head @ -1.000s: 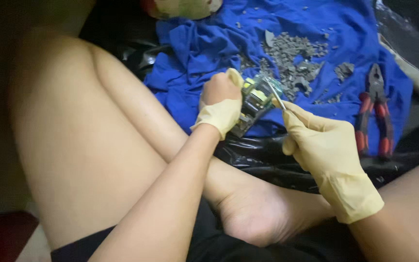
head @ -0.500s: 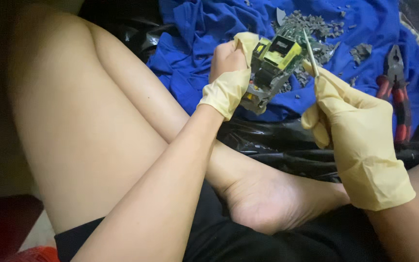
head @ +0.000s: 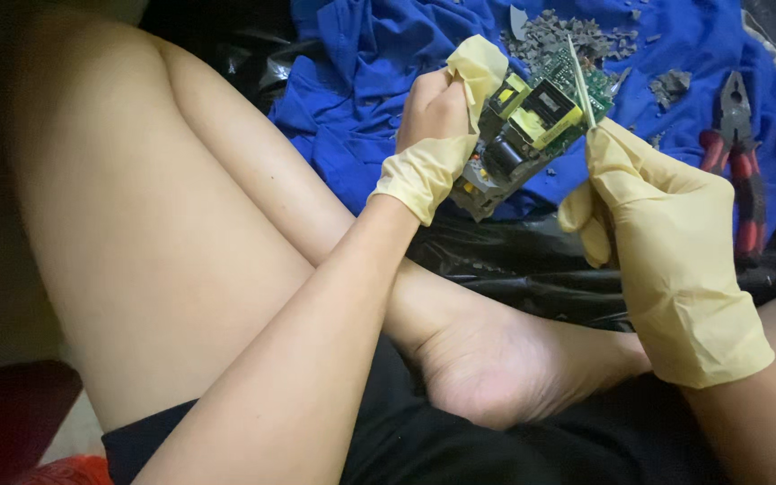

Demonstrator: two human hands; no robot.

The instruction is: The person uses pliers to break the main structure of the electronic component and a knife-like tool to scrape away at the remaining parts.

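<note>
The left hand [head: 437,135], in a yellow glove, is clamped on one circuit board [head: 532,126], held tilted above the lap. The right hand [head: 666,233], gloved too, pinches one thin tool [head: 580,81] whose tip rests against the board's upper edge. Below lies a blue cloth [head: 361,81] over black plastic [head: 514,260], carrying a heap of grey scraps [head: 559,36] and one pair of red-handled pliers [head: 738,153].

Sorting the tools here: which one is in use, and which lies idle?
The thin metal tool in the right hand touches the circuit board. The red-handled pliers lie untouched on the blue cloth.
</note>
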